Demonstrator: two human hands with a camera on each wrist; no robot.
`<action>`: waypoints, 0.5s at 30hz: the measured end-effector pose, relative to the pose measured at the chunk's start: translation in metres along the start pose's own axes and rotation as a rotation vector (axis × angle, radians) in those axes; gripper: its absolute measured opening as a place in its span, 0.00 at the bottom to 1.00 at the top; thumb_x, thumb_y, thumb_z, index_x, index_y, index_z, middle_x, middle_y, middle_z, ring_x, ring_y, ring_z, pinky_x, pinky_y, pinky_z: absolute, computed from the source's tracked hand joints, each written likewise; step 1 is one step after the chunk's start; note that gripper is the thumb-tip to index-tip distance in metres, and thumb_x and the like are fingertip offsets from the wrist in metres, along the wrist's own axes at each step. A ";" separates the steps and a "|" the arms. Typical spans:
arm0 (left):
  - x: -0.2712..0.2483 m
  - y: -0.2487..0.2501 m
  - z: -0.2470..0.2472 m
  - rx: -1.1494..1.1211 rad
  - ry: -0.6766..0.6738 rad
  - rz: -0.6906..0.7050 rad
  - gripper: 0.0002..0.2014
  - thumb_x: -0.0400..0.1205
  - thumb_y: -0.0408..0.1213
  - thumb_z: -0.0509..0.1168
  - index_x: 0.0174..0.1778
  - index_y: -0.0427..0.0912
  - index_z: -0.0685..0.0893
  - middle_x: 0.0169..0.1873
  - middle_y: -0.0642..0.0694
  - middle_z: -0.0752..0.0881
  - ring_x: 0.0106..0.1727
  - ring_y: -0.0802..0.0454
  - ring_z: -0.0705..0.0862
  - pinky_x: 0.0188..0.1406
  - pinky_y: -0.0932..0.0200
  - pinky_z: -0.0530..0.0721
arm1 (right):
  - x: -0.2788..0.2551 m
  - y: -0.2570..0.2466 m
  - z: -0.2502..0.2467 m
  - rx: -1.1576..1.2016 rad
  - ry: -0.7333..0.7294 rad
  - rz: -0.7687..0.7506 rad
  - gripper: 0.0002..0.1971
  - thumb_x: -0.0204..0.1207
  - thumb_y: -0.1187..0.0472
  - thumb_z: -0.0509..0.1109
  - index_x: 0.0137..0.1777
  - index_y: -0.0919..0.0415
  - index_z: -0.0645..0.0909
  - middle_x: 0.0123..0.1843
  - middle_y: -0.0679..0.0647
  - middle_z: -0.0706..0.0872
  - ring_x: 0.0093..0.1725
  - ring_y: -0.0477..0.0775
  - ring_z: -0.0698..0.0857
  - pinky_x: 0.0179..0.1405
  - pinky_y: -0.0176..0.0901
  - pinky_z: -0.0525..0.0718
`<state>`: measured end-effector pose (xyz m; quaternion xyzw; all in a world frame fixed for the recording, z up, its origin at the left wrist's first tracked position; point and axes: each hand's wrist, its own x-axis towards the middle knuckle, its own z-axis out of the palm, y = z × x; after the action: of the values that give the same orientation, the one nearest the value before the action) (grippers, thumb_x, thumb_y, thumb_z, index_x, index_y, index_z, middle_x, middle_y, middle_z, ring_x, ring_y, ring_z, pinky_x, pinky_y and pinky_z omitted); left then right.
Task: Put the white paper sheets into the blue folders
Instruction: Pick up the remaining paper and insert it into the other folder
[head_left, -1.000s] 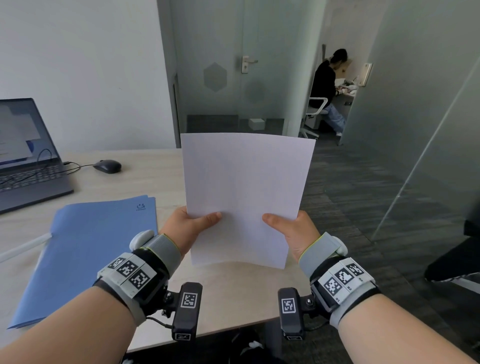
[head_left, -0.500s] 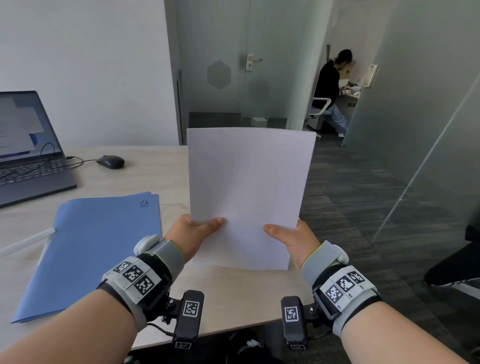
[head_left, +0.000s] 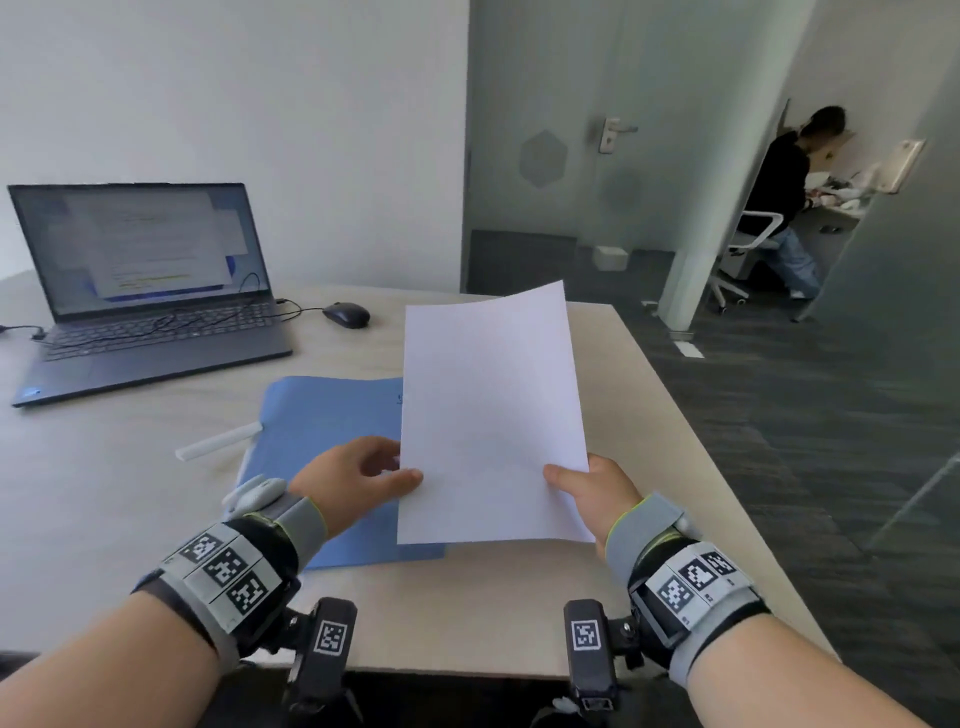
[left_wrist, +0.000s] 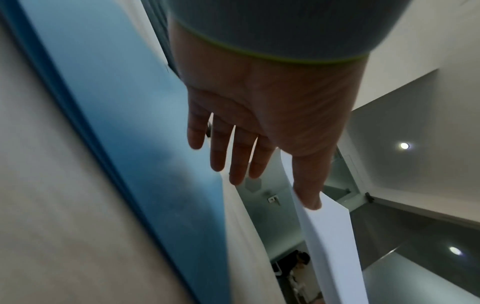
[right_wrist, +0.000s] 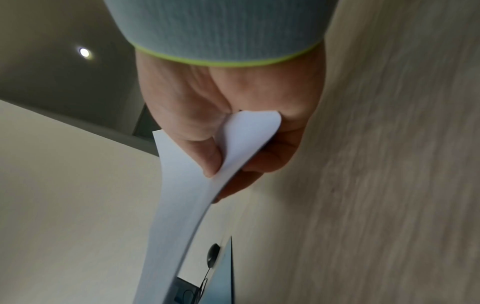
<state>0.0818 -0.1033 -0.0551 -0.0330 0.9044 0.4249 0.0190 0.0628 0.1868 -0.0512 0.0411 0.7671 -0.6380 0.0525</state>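
The right hand (head_left: 597, 493) pinches the white paper sheets (head_left: 493, 415) at centre frame while the left hand (head_left: 353, 475), fingers spread, seems ready to open the closed blue folder (head_left: 322, 415).

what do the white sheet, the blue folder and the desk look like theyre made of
White sheet: thin matte paper; it curls where the right hand pinches it.
Blue folder: likely matte card, lying flat with no shine.
Desk: pale wood-grain top, probably laminate, though the pictures leave that open.

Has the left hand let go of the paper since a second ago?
Yes. The left hand has opened and slipped off the paper, leftward over the blue folder.
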 end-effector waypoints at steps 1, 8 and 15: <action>-0.004 -0.008 -0.006 0.070 0.005 -0.017 0.24 0.67 0.65 0.73 0.56 0.60 0.84 0.55 0.63 0.87 0.63 0.58 0.84 0.67 0.54 0.79 | 0.003 0.001 0.005 -0.002 0.018 0.010 0.05 0.78 0.63 0.70 0.50 0.54 0.85 0.46 0.49 0.89 0.45 0.47 0.86 0.52 0.44 0.80; -0.035 -0.049 -0.041 0.612 -0.157 -0.106 0.50 0.55 0.74 0.69 0.77 0.69 0.67 0.86 0.59 0.58 0.88 0.50 0.50 0.83 0.42 0.49 | 0.018 0.001 0.052 0.056 0.071 0.084 0.07 0.77 0.63 0.71 0.54 0.58 0.85 0.42 0.48 0.87 0.45 0.55 0.85 0.53 0.45 0.76; -0.044 -0.044 -0.047 0.712 -0.193 -0.106 0.47 0.62 0.71 0.71 0.79 0.69 0.64 0.85 0.60 0.59 0.88 0.48 0.52 0.82 0.41 0.56 | 0.019 -0.010 0.088 0.133 0.069 0.168 0.02 0.76 0.63 0.72 0.47 0.58 0.84 0.41 0.52 0.88 0.43 0.60 0.86 0.50 0.54 0.84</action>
<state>0.1287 -0.1661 -0.0559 -0.0309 0.9866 0.0834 0.1367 0.0451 0.0983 -0.0602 0.1307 0.7182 -0.6792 0.0766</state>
